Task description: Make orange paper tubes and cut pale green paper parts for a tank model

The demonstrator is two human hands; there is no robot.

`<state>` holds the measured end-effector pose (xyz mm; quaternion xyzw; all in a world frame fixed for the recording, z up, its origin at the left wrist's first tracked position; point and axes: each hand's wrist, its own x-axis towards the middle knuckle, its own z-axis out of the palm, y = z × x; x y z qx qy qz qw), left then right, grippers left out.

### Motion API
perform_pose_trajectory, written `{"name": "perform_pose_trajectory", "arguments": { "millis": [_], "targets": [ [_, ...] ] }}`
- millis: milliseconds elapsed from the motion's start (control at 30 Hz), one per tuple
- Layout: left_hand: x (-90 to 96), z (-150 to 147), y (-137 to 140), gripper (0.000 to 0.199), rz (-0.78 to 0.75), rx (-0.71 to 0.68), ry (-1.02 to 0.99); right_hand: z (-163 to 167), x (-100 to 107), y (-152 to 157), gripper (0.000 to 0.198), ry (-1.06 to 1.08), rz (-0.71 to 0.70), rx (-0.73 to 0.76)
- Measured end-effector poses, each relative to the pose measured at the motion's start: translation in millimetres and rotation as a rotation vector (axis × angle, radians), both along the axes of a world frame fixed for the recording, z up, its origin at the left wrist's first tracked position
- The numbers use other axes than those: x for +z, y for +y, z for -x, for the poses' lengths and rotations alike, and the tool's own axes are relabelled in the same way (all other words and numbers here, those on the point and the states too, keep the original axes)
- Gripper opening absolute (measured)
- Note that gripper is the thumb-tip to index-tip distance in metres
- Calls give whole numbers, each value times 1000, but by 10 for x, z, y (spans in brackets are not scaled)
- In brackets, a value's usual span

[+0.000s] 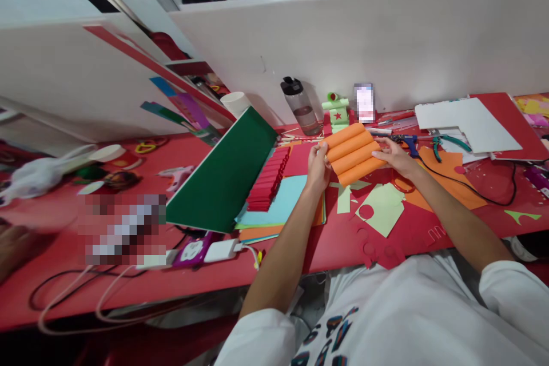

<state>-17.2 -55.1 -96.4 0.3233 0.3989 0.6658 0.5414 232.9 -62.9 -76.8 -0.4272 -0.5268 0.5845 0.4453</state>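
Observation:
Between my two hands is an orange ridged paper piece (354,154), made of several rolled tubes side by side and raised above the red table. My left hand (318,164) is closed on its left edge, and my right hand (394,157) pinches its right edge. Below it lie a pale green paper sheet (384,210) with cut-outs and red paper scraps (381,249). To the left, a row of red rolled paper (269,180) rests on a stack of coloured sheets (294,197). Behind stands a pale green paper model (338,111) with a red star.
A green board (223,174) leans at the left. A water bottle (301,107) and a phone (364,103) stand by the white partition. Green-handled pliers (455,144), a blue glue gun (412,144) with its cable, and white board (472,123) lie right. A power strip (193,250) trails cords front left.

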Motion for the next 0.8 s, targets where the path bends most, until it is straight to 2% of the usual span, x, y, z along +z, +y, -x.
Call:
{"name": "perform_pose_trajectory", "arguments": {
  "millis": [133,333,567,633,700,800],
  "targets": [
    [80,-33,-70,62,-61,-93,-13,-35,38,19,55,44,52,-29],
    [142,-135,-202,59,-65,-234,87,-74,118,-22,47,136,69,91],
    [34,-138,-132,65,-24,-318,55,-296,241,58,48,201,-5,-31],
    [-9,-149,-136,62,-33,-353,198,-407,265,102,48,260,-16,-55],
    [-43,-205,-198,54,-118,-427,460,-510,269,137,48,307,-14,-61],
    [-67,-382,-393,39,-418,-635,925,-615,240,167,45,335,18,-44]
  ]
}}
